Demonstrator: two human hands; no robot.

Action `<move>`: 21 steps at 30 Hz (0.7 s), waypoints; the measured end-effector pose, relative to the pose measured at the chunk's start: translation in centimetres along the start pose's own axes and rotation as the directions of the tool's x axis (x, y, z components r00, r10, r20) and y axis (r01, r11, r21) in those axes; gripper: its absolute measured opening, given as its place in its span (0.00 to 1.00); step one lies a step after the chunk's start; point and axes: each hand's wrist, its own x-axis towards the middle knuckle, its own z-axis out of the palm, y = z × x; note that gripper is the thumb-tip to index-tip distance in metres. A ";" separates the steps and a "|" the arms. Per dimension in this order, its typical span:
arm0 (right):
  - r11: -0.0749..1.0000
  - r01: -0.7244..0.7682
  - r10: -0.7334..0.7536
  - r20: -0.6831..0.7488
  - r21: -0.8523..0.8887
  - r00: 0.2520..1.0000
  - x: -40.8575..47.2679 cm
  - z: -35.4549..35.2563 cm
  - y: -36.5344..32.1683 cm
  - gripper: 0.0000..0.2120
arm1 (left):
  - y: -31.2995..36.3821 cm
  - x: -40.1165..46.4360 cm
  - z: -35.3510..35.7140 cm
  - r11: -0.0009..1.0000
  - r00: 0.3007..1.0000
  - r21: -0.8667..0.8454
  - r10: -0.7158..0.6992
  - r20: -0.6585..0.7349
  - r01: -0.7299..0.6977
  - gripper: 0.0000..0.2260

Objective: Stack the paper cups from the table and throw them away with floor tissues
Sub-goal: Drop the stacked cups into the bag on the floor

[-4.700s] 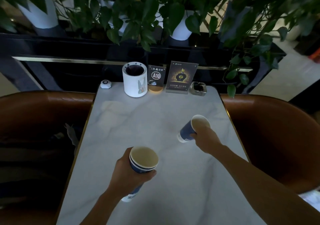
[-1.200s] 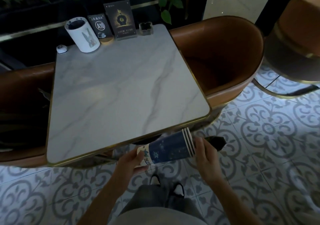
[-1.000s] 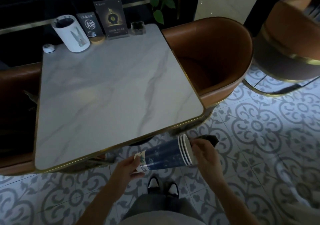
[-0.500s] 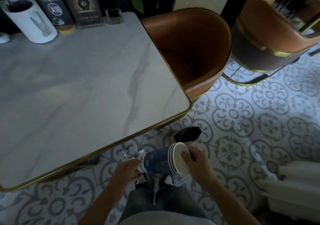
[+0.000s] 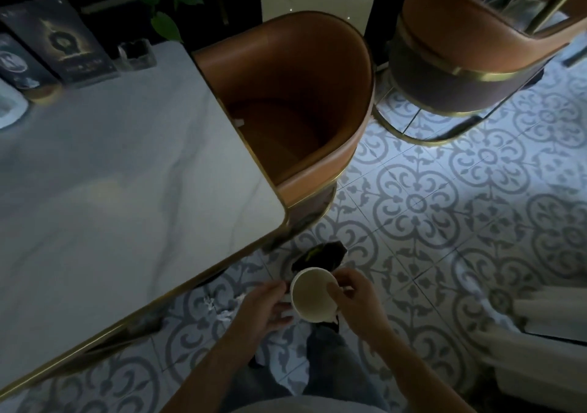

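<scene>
The stack of paper cups points its pale open mouth up at me, held over the floor just off the table's near corner. My left hand grips the stack's left side and lower part. My right hand holds the rim on the right, with fingers over the edge. White crumpled tissues lie on the patterned tile floor under the table edge, left of my hands. A dark crumpled wrapper or bag lies on the floor just beyond the cups.
The marble table with a gold rim fills the left. A brown leather chair stands beside it, and a second chair is at the upper right. Signs and an ashtray stand at the table's far edge. White rolled items lie at the right.
The cup stack has turned from lying sideways to mouth-up toward me. My view has swung right and down toward the floor, and both hands stay on the stack.
</scene>
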 end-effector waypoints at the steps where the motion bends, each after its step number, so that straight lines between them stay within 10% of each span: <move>1: 1.000 -0.025 0.025 -0.001 0.008 1.000 1.1 -1.0 0.7 0.06 | 0.1 0.8 1.5 1.000 1.000 0.008 -0.012 -0.013 0.012 0.11; 21: 0.821 -0.491 0.497 0.060 0.291 0.866 25.9 2.3 19.8 0.10 | -4.2 30.3 9.1 0.978 0.981 0.078 -0.192 -0.002 0.192 0.06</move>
